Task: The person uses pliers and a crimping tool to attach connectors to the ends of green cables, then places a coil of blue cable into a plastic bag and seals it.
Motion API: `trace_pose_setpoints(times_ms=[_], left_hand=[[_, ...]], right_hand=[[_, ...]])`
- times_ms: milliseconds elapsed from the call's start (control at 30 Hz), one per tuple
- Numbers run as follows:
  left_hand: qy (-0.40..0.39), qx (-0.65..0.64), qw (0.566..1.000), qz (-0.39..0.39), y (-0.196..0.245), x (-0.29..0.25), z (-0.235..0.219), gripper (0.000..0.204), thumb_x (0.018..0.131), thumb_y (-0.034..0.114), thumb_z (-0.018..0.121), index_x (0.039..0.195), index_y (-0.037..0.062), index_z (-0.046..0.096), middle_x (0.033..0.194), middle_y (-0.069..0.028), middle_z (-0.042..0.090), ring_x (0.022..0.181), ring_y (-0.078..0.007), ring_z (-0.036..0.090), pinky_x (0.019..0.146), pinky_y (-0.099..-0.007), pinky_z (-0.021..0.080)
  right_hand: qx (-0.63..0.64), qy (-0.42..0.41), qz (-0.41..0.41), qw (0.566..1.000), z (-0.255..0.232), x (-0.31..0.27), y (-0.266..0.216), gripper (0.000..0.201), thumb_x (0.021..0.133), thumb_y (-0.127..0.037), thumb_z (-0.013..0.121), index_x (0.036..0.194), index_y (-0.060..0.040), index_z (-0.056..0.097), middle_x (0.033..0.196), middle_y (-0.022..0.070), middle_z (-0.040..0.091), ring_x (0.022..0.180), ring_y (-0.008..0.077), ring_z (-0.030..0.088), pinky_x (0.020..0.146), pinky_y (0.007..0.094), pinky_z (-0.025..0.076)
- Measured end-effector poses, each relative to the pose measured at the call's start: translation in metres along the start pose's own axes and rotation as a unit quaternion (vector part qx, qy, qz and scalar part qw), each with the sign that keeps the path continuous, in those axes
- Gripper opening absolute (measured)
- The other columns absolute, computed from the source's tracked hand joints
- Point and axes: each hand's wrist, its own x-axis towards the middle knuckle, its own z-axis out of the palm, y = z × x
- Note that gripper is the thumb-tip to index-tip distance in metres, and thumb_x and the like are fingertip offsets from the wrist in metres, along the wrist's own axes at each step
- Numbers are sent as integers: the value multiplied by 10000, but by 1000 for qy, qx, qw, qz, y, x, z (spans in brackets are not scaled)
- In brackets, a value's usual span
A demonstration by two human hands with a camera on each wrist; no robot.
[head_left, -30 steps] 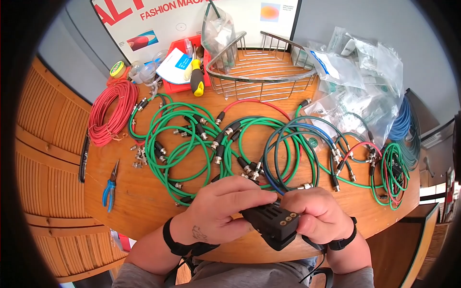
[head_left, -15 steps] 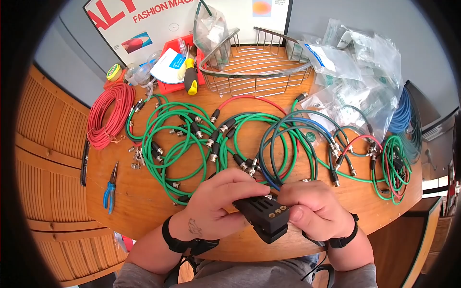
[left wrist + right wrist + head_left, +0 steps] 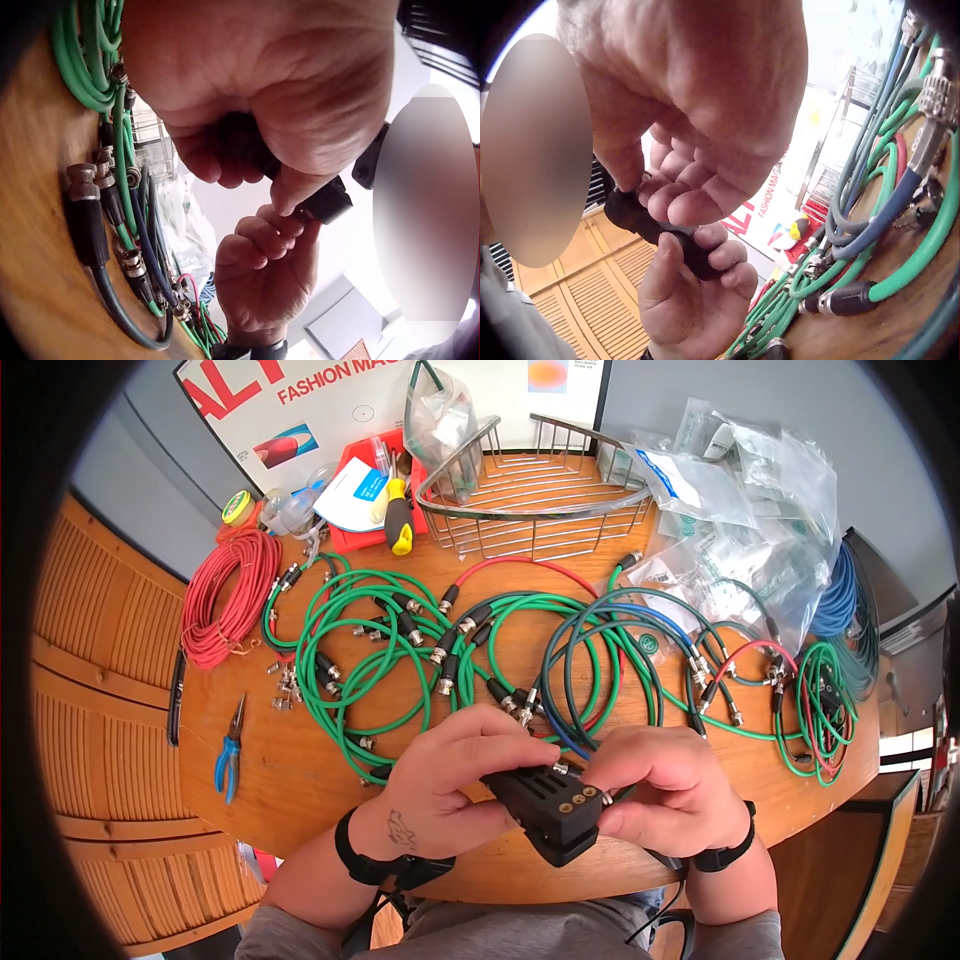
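My left hand (image 3: 440, 790) grips a black slotted hand tool (image 3: 545, 810), with its fingers over the top and its thumb beneath. Several brass-coloured round screws show on the tool's near end. My right hand (image 3: 665, 795) is up against that end. Between its thumb and forefinger a small metal piece (image 3: 607, 797) glints beside the tool; what it is I cannot tell. In the left wrist view, the right fingertips meet the black tool (image 3: 328, 201) at its tip. Both hands are above the table's front edge, and green coiled cables (image 3: 400, 680) with BNC connectors lie behind them.
Blue-handled pliers (image 3: 229, 760) lie at left, near a red cable coil (image 3: 225, 595). Across the back are a red bin (image 3: 350, 540), a yellow-and-black screwdriver (image 3: 399, 520), a wire basket (image 3: 535, 515) and plastic bags (image 3: 750, 510). Blue-grey cables (image 3: 560, 660) loop just beyond the hands.
The tool and both hands shift a little left in the head view. The right thumb and forefinger spread slightly apart, and the small metal piece comes into sight.
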Motion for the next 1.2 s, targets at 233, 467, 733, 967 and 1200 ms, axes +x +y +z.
trace_pose_setpoints(times_ms=[233, 467, 733, 967, 1200], left_hand=[[-21, -24, 999, -25, 2, 0, 0, 560, 666, -57, 738, 1197, 104, 657, 1010, -81, 601, 905, -217, 629, 781, -304, 518], [-26, -12, 999, -25, 2, 0, -1, 574, 653, -62, 731, 1197, 104, 658, 1012, -82, 602, 907, -221, 630, 782, -305, 519], [-11, -9, 1000, -19, 1, 0, 0, 579, 648, -63, 730, 1198, 105, 658, 1000, -80, 596, 895, -218, 623, 773, -300, 515], [-7, -16, 1000, -19, 1, 0, 0, 574, 649, -61, 725, 1195, 103, 660, 996, -79, 598, 891, -215, 620, 764, -298, 512], [-16, -14, 999, -37, 1, -1, 0, 560, 657, -39, 729, 1194, 105, 662, 995, -83, 606, 892, -221, 625, 771, -303, 511]], right_hand=[[0, -26, 30, 999, -5, -2, 3, 139, 867, -103, 706, 944, 3, 659, 785, 94, 647, 655, 207, 622, 587, 297, 457], [33, -26, 48, 998, -3, -3, 1, 141, 863, -112, 720, 929, 1, 667, 801, 98, 667, 683, 228, 646, 593, 306, 468], [56, 2, 56, 997, -1, -3, 0, 193, 818, -80, 764, 966, -1, 669, 848, 92, 688, 738, 225, 672, 650, 300, 505], [148, 29, 54, 987, 5, -4, 1, 210, 815, -23, 754, 1002, -2, 660, 864, 77, 675, 763, 186, 657, 672, 277, 504], [54, -25, 88, 994, -4, -5, 1, 131, 900, -103, 683, 970, 6, 660, 808, 63, 675, 696, 163, 628, 611, 279, 463]])
